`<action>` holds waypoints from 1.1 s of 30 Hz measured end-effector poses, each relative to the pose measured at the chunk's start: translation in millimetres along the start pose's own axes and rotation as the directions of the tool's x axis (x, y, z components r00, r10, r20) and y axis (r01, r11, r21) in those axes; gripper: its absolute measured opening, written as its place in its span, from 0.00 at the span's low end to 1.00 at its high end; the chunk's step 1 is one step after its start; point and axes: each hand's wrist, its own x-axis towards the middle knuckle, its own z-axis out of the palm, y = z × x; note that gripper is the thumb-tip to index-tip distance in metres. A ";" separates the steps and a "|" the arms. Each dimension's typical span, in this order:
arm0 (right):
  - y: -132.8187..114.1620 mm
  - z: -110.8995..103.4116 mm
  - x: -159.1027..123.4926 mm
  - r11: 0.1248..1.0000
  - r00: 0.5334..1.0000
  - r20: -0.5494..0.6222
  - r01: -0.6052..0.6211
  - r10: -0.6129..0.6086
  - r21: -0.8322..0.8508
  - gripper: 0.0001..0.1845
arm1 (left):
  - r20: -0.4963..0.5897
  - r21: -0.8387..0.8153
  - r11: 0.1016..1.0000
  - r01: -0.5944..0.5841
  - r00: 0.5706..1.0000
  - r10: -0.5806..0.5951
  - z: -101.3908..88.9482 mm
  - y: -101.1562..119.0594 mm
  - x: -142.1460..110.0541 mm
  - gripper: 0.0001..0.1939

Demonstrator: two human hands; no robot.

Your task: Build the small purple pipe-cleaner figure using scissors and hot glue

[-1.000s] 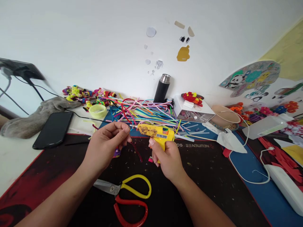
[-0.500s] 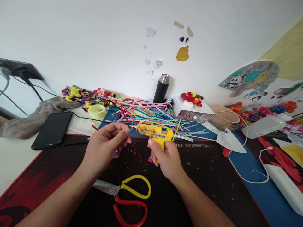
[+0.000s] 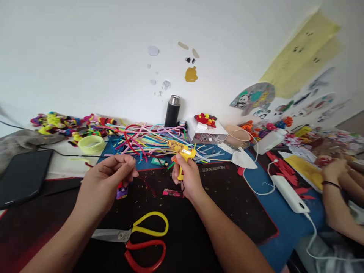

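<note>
Left hand [image 3: 110, 178]: raised over the mat [image 3: 227, 212], knuckles up, thumb and fingertips closed in a pinch; anything between them is too small to tell. Right hand [image 3: 189, 176]: wrapped round the handle of the glue gun [image 3: 186, 151], thumb on top, forearm slanting in. Gun sits above that fist, nozzle pointing up and away to the left, apart from the left fingertips. Its plastic is yellow, scorched brown near the nozzle. Just beyond the left fingertips, a thin dark-red strip [image 3: 150, 187]. Close below the right fist, a pink lighter [image 3: 173, 193]. Nearer the body than either hand, steel scissors [image 3: 122, 235], one loop yellow, one red. Beyond both hands, a tangle of fuzzy pipe cleaners [image 3: 136, 132]; behind those, a black cylindrical flask [image 3: 172, 113].
</note>
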 end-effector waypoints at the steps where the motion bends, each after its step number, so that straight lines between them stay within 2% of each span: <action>1: -3.1 -1.5 -1.2 0.999 1.000 -0.028 -0.004 0.005 0.033 0.30 | 0.013 -0.037 0.999 0.009 1.000 -0.008 -0.1 1.1 -0.2 0.20; 6: -16.5 -16.9 -30.0 0.994 0.986 -0.135 -0.092 0.099 0.060 0.31 | 0.025 -0.101 0.994 0.035 0.999 -0.032 2.4 12.0 -4.2 0.25; 11: -15.6 -50.9 -61.6 0.984 0.952 -0.250 -0.172 0.176 0.036 0.33 | 0.059 -0.069 0.997 0.033 0.998 -0.028 5.8 17.8 -6.9 0.20; 17: -14.9 -80.6 -75.7 0.959 0.919 -0.284 -0.283 0.272 0.004 0.35 | 0.089 -0.031 0.998 0.054 0.995 -0.051 8.3 17.1 -5.5 0.22; 22: -18.8 -90.4 -82.9 0.932 0.902 -0.266 -0.360 0.340 -0.030 0.31 | 0.100 0.011 0.998 0.059 0.993 -0.059 8.6 17.7 -5.6 0.24; 26: -22.2 -95.2 -85.2 0.898 0.866 -0.280 -0.439 0.414 -0.030 0.28 | 0.098 0.027 0.998 0.052 0.994 -0.055 9.9 20.2 -7.2 0.25; 33: -32.4 -92.2 -82.0 0.849 0.821 -0.280 -0.527 0.498 -0.034 0.29 | 0.103 0.036 0.997 0.062 0.993 -0.066 9.6 20.2 -6.6 0.26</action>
